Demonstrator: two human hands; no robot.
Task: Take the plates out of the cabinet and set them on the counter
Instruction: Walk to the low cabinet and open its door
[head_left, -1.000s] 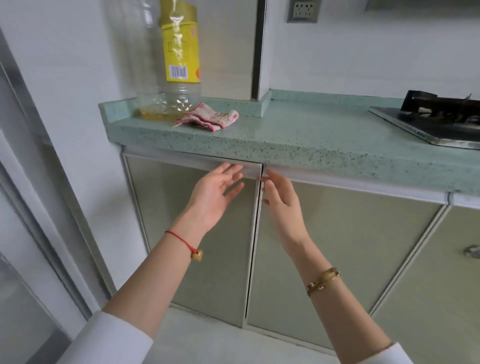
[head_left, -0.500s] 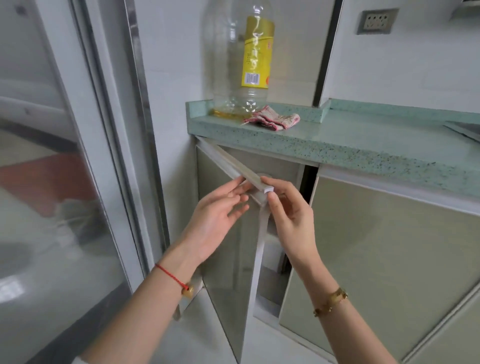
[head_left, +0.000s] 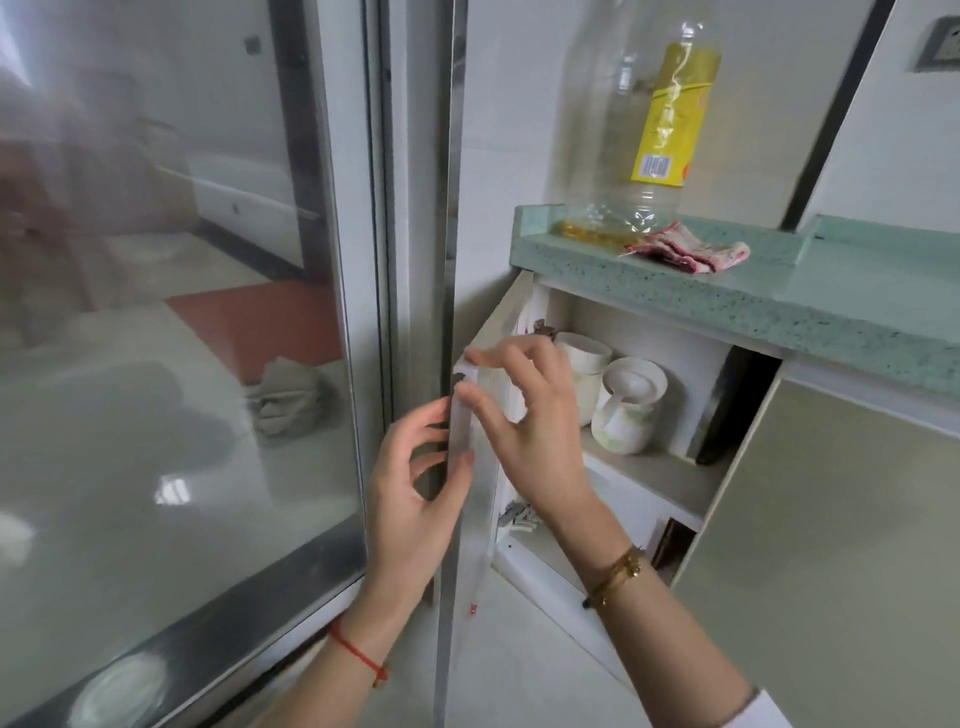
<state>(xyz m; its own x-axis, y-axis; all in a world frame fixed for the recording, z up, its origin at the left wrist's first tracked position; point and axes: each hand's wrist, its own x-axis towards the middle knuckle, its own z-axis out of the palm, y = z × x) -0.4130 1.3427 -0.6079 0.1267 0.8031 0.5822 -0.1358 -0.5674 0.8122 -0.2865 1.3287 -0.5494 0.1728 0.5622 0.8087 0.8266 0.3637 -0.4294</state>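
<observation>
The left cabinet door (head_left: 462, 545) stands swung wide open, seen edge-on. My left hand (head_left: 415, 493) touches its outer face with the thumb on the edge. My right hand (head_left: 524, 415) pinches the door's top corner from the inner side. Inside the cabinet (head_left: 654, 473), on the upper shelf, sit white stacked cups (head_left: 582, 358) and a white jug lying on its side (head_left: 628, 410). A dark flat item (head_left: 719, 410) leans against the right inner wall. No plates can be made out. The green speckled counter (head_left: 779, 301) runs above.
A large, nearly empty oil bottle (head_left: 644, 130) with a yellow label and a pink striped cloth (head_left: 691, 249) sit at the counter's left end. A glass sliding door with a metal frame (head_left: 410, 260) stands close behind the open cabinet door. The right cabinet door (head_left: 831, 545) is closed.
The left cabinet door has swung from closed to wide open, back toward the sliding-door frame. Both hands followed it leftward, and the shelf with cups and jug came into view.
</observation>
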